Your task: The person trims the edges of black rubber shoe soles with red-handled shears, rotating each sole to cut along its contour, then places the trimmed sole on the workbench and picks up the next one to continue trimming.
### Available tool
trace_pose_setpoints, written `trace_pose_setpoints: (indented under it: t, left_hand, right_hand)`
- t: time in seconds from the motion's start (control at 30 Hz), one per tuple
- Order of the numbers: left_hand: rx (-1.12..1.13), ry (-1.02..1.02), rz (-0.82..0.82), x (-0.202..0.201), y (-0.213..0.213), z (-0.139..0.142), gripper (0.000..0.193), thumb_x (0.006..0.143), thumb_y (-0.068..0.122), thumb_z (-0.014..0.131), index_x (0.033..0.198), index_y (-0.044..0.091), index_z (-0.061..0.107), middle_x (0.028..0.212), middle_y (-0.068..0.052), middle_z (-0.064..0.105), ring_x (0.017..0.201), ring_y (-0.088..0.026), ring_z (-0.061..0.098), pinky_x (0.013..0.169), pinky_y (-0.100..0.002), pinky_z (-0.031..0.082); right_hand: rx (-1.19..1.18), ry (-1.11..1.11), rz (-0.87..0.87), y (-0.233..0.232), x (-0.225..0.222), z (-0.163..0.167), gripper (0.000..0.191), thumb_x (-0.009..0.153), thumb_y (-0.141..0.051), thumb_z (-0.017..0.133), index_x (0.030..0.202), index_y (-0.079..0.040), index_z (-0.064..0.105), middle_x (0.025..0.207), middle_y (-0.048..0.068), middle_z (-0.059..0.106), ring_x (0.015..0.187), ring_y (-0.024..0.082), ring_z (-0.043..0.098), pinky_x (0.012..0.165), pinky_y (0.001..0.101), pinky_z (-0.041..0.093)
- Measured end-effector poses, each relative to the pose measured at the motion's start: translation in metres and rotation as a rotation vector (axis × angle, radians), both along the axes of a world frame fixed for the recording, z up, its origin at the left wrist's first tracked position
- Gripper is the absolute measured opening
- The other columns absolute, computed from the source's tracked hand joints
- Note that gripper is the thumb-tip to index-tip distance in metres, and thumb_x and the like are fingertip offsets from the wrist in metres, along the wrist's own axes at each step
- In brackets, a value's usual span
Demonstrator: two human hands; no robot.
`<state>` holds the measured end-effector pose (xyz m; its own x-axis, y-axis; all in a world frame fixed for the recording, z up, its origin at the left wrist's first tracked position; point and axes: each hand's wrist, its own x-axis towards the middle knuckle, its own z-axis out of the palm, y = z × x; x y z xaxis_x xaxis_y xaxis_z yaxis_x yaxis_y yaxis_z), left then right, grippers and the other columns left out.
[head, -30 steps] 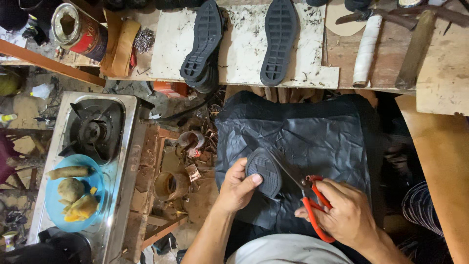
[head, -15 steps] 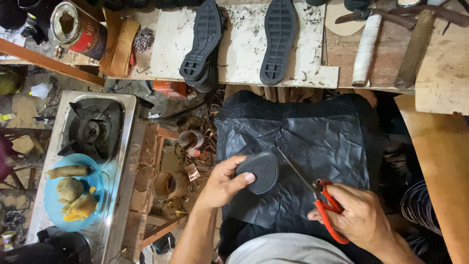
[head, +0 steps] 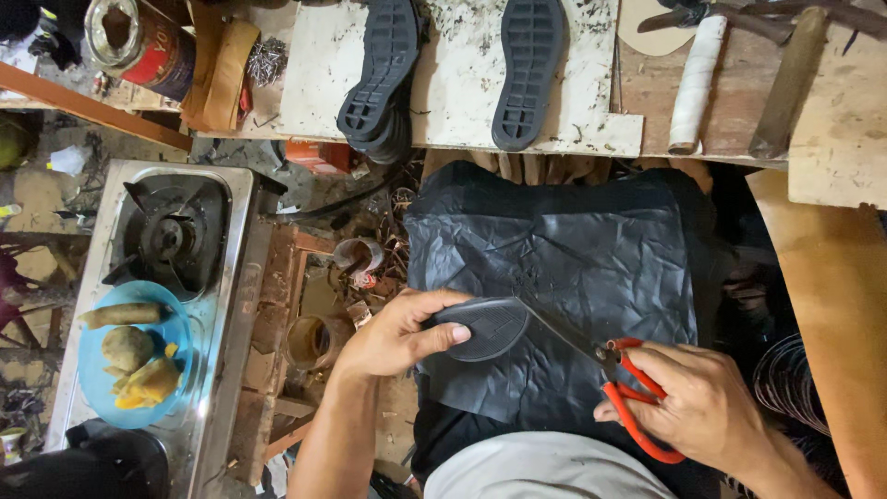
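A person seated at a cluttered bench [head: 462, 74] is gripping a small dark rubber sole piece [head: 488, 325] in the left hand [head: 397, 334], thumb lying across its upper edge and fingers curling beneath, pinching it firmly. The left forearm is rising from the lower frame and bending inward at the wrist. The right hand [head: 707, 407] is closing around the handles of red-handled scissors [head: 621, 388], fingers wrapping through the loops, while the dark blades are reaching leftward and meeting the edge of the sole piece. Both hands are hovering over a crumpled black sheet [head: 564, 277] that is draping the person's lap, with the sole piece sitting just above its lower left area.

Across the bench, two black shoe soles [head: 528, 65] are lying tread-up on a white, paint-marked board, the left one resting on a stack of others. A white roll [head: 693, 83] and a wooden-handled tool [head: 785, 83] are lying to the right. To the left, a single-burner gas stove [head: 171, 236] is standing beside a blue plate [head: 92, 379] that is holding pieces of food, and an open tin can [head: 139, 42] is sitting near the top corner.
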<state>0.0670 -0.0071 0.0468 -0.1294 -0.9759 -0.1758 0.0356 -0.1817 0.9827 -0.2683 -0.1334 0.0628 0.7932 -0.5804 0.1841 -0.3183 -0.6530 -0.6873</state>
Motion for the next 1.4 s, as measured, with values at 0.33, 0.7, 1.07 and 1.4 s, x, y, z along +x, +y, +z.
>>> trace_pose_setpoints:
  t: [0.33, 0.7, 1.07, 1.4]
  left_hand:
    - [0.012, -0.224, -0.195, 0.012, -0.01, 0.023, 0.03, 0.096, 0.016, 0.072, 0.123, 0.004, 0.071, 0.096, -0.009, 0.079, 0.084, -0.015, 0.072, 0.076, -0.03, 0.057]
    - [-0.118, -0.332, -0.482, 0.008, -0.025, 0.023, 0.027, 0.092, 0.014, 0.07, 0.117, 0.004, 0.069, 0.086, -0.016, 0.073, 0.072, -0.029, 0.071, 0.063, -0.04, 0.049]
    - [-0.146, -0.477, -0.535, 0.002, -0.028, 0.02, 0.02, 0.09, 0.022, 0.074, 0.103, 0.007, 0.072, 0.072, -0.018, 0.067, 0.067, -0.035, 0.067, 0.059, -0.043, 0.046]
    - [-0.164, -0.483, -0.504, -0.021, -0.039, 0.024, 0.023, 0.09, 0.019, 0.075, 0.109, 0.007, 0.072, 0.085, -0.015, 0.072, 0.073, -0.03, 0.069, 0.066, -0.04, 0.05]
  right_hand:
    - [0.054, 0.228, 0.037, -0.008, -0.009, -0.006, 0.067, 0.053, -0.048, 0.094, 0.099, -0.004, 0.072, 0.075, 0.007, 0.074, 0.054, 0.023, 0.071, 0.051, 0.034, 0.056]
    - [0.013, 0.37, 0.212, -0.012, 0.003, 0.01, 0.067, 0.057, -0.06, 0.092, 0.094, -0.008, 0.073, 0.086, 0.0, 0.077, 0.061, 0.025, 0.069, 0.057, 0.0357, 0.052]
    - [0.021, 0.349, 0.329, -0.015, -0.013, -0.002, 0.051, 0.065, -0.05, 0.092, 0.087, -0.008, 0.073, 0.072, 0.001, 0.073, 0.057, 0.023, 0.07, 0.051, 0.0348, 0.053]
    - [0.485, 0.263, 0.003, 0.007, 0.006, -0.019, 0.042, 0.062, -0.029, 0.096, 0.076, -0.001, 0.068, 0.056, 0.007, 0.061, 0.047, 0.015, 0.054, 0.044, 0.0316, 0.047]
